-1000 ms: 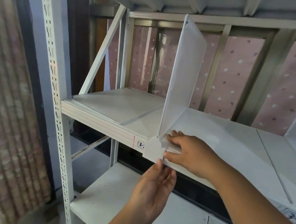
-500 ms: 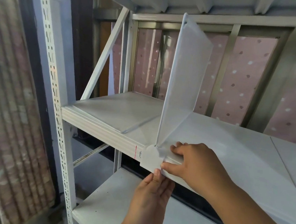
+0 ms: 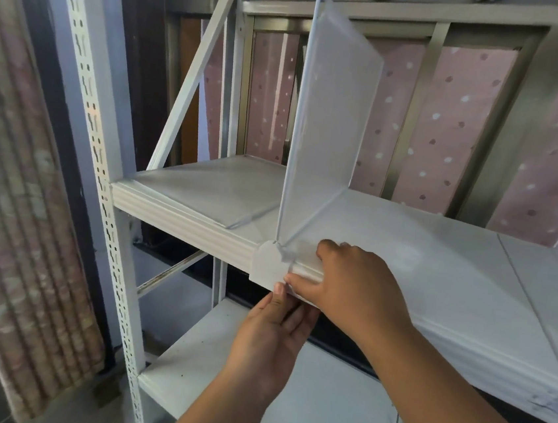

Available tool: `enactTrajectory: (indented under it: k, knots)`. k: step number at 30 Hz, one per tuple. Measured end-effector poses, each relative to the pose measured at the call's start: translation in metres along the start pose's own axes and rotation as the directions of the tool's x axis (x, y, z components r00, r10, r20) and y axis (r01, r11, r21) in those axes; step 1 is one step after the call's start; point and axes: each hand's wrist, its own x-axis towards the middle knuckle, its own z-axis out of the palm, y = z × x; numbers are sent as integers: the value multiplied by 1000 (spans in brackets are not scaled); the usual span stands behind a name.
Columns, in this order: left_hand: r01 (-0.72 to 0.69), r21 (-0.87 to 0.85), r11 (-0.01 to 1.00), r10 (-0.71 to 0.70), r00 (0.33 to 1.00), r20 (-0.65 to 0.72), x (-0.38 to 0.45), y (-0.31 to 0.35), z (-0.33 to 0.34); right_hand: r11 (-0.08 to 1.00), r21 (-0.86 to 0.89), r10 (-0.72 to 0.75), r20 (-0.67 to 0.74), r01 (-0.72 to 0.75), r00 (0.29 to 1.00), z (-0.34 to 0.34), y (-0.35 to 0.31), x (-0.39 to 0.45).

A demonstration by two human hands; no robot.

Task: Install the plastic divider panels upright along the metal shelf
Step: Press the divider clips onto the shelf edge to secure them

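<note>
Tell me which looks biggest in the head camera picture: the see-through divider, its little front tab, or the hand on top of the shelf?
1. The divider panel, clearly biggest.
2. The right hand on the shelf edge.
3. The front tab, smallest.
The hand is nearer the camera than most of the panel, so it looks a bit bigger than it really is.

Single head-worn wide-angle view, looking forward and slightly down from close in front of the white metal shelf (image 3: 405, 245). Shelf front edge runs diagonally from centre-left to lower right. Perforated white metal upright post (image 3: 102, 172) close at left, bowed by lens distortion. Both forearms enter from the bottom edge. Pink spotted back wall (image 3: 451, 133) faces the camera, behind the shelf.
</note>
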Motion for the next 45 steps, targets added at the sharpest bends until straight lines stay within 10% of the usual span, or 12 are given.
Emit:
enactTrajectory:
  k: [8,17,26,36,45]
  knots:
    - [328,106,939,-335,941,54,-31,-45,11,929,364,-18,207,-60,978,-26,22,-49]
    - [740,67,669,-737,651,180,-86,-182,82,934,270,227,54,-233,972,-114,101,-192]
    - [767,-7,642,-738,620,267,-91,-232,137,847,108,527,-32,-521,849,-168,196,-275]
    - [723,-70,687,-656,659,367,-65,-224,149,904,-12,405,351,-428,844,-132,253,-229]
    - [742,18,671,-645,571,508,-64,-223,157,886,21,450,201,-463,870,-113,258,-240]
